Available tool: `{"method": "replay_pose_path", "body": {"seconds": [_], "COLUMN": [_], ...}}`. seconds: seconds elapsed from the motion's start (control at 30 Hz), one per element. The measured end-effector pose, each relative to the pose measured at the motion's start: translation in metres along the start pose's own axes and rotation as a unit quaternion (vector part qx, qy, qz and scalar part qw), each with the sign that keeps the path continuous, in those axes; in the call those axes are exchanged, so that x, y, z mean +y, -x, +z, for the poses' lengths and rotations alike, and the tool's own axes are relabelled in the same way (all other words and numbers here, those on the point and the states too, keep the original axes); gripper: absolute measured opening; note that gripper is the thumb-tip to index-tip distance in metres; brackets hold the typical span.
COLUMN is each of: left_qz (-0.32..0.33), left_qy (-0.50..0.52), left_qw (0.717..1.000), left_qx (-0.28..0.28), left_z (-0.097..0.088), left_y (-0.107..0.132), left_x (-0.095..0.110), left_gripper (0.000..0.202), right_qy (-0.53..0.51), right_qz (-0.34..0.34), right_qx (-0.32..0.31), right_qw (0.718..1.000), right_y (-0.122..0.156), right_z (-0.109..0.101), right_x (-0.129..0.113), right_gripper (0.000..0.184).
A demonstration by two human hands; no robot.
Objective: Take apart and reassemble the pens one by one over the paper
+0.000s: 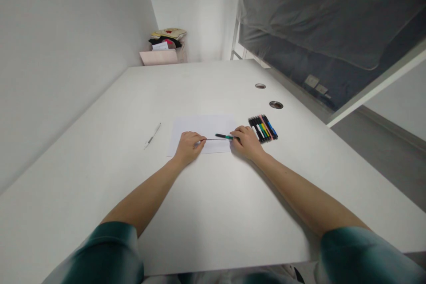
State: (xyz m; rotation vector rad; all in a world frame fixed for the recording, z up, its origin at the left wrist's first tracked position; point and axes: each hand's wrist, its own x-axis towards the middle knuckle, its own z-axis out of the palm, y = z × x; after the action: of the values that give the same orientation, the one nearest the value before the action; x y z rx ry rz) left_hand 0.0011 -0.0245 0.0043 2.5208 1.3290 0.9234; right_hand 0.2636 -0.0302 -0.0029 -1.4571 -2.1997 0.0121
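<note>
Left hand (188,147), right hand (246,142) over paper (203,124)

Small white-walled rm: plain wall (66,62) runs down L side of long white desk (206,84), w/ 2 round metal grommets (260,85) set near its R edge, and a 2nd white wall (193,4) closes off the far end. In far corner, pink box (159,57) sits w/ papers, dark cloth and beige cushion (168,33) piled on top. At R, dark blue mattress (319,49) under clear plastic sheet rests on white frame (376,86), w/ gray floor (382,164) and white baseboard (392,126) beyond; light is even and soft, source not visible.
</note>
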Motion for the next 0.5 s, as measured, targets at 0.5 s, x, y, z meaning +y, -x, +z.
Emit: {"method": "replay_pose_path", "body": {"seconds": [0.5], "left_qz": [0.006], "left_qy": [-0.025], "left_qw": [0.999], "left_qx": [-0.025], "left_z": [0.0], "left_y": [-0.001], "left_x": [0.005], "left_gripper": [0.024], "right_qy": [-0.019], "right_qz": [-0.085], "right_qx": [0.013], "right_qw": [0.996], "right_y": [0.003], "right_z": [0.0], "right_x": [-0.019], "right_gripper": [0.023]}}
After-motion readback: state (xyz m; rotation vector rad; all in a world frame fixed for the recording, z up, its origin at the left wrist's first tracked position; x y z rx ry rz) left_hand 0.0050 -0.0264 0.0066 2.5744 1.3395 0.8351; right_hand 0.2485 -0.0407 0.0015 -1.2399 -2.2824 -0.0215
